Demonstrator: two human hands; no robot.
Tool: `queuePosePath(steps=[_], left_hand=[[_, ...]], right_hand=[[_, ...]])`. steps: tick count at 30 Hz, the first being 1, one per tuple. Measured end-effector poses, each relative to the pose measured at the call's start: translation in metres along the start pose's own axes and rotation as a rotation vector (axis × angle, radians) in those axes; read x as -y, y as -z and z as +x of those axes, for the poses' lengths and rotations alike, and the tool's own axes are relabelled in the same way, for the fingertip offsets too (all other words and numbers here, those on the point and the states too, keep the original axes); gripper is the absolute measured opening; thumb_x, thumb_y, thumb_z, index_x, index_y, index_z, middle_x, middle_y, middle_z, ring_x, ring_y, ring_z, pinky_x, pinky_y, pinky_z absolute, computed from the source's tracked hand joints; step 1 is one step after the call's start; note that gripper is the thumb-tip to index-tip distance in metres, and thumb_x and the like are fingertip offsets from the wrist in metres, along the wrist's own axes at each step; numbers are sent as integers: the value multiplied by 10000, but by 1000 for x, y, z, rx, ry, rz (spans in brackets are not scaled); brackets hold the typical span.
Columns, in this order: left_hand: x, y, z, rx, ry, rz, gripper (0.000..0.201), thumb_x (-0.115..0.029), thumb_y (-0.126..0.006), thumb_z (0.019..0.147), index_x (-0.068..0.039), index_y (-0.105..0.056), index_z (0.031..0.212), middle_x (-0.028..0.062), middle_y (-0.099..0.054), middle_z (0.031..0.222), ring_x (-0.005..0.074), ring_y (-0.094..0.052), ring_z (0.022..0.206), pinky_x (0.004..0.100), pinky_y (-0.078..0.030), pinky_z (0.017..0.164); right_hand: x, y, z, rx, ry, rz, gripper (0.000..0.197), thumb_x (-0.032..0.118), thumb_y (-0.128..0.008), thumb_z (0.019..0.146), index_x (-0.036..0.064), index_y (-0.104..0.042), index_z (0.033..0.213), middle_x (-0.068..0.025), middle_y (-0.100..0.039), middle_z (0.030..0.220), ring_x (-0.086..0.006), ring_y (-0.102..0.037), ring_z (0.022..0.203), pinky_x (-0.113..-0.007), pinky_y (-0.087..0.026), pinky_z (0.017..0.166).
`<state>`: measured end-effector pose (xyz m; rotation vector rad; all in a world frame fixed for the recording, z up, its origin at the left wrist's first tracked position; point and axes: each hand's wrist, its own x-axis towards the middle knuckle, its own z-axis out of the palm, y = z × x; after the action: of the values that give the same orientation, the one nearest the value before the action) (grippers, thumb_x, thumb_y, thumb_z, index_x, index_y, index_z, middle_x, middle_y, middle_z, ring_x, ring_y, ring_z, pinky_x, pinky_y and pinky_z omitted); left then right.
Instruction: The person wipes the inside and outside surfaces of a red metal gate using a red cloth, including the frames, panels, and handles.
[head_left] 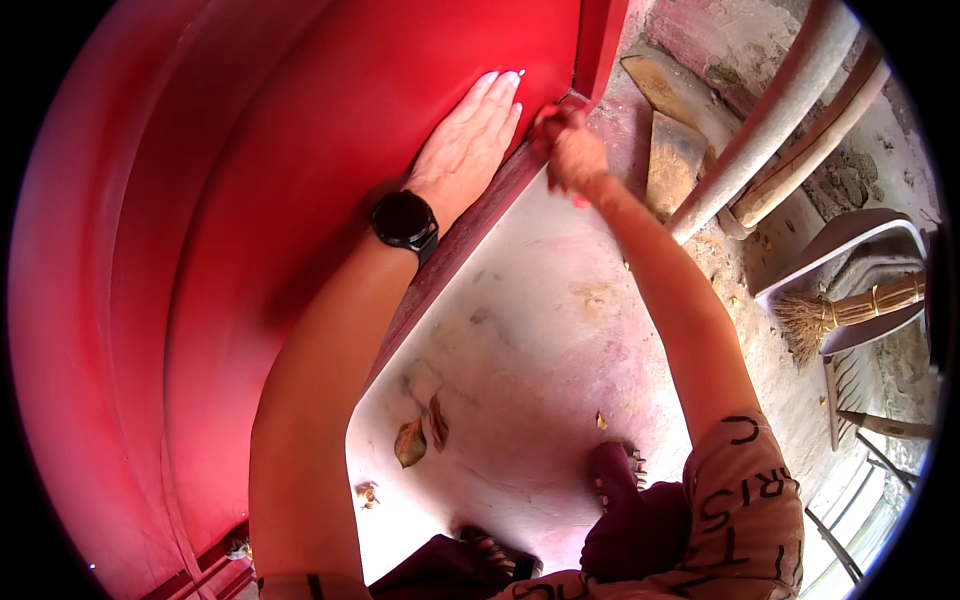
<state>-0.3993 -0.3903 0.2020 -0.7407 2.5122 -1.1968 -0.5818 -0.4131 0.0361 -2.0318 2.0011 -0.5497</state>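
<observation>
My left hand (465, 145) lies flat against a smooth red door-like panel (330, 140), its fingers stretched toward the lower far corner. A black watch (403, 219) sits on that wrist. At the corner, where the panel's bottom edge meets a red upright (598, 50), my right hand (580, 155) is closed and somewhat blurred. Something reddish shows around its fingers, with a red bit below them; its kind cannot be made out. Beneath both hands runs a dull reddish sill (437, 285) along the foot of the panel.
Pale stained floor (520, 310) spreads below, with dry leaves (410, 443) on it. To the right, thick poles (775, 115) lean beside a worn shovel blade (675, 165). Farther right are a grey dustpan (870, 222), a straw hand broom (850, 308) and a rake (832, 395).
</observation>
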Motion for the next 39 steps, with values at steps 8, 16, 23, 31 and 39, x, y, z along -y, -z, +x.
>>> queuePosePath(steps=[8, 16, 23, 31, 39], left_hand=[[1, -7, -2, 76, -72, 183, 505, -261, -385, 937, -80, -395, 1408, 113, -268, 1520, 263, -173, 1427, 436, -82, 1173], [-1, -11, -1, 43, -75, 183, 501, -269, -391, 935, -72, -415, 1395, 114, -287, 1513, 262, -194, 1421, 440, -107, 1170], [3, -8, -8, 63, -62, 175, 494, -270, -389, 937, -69, -422, 1387, 113, -290, 1512, 268, -197, 1420, 439, -101, 1172], [1, -7, -4, 20, -72, 187, 484, -272, -401, 931, -75, -448, 1370, 108, -308, 1505, 266, -207, 1418, 444, -103, 1171], [1, -12, -7, -2, -62, 154, 448, -258, -443, 900, -64, -527, 1295, 107, -354, 1480, 248, -244, 1404, 414, -127, 1172]], right_hand=[[16, 36, 1, -193, -213, 197, 427, 90, -679, 700, 183, -615, 1112, -162, -486, 1164, -343, -638, 901, -425, -535, 820], [20, 16, -6, 223, 3, -145, 540, 165, -737, 676, 255, -580, 1186, -122, -451, 1253, -294, -586, 1040, -360, -531, 848], [23, -9, -44, -4, 6, 616, 383, 116, -631, 755, 218, -639, 1125, -129, -553, 1154, -303, -623, 972, -382, -508, 853], [56, 3, -21, 171, -173, -109, 674, 131, -828, 576, 180, -578, 1200, -170, -405, 1317, -303, -592, 1062, -377, -525, 862], [41, -1, -49, -10, -49, 440, 372, 75, -553, 772, 168, -632, 1124, -195, -522, 1188, -315, -623, 969, -409, -524, 817]])
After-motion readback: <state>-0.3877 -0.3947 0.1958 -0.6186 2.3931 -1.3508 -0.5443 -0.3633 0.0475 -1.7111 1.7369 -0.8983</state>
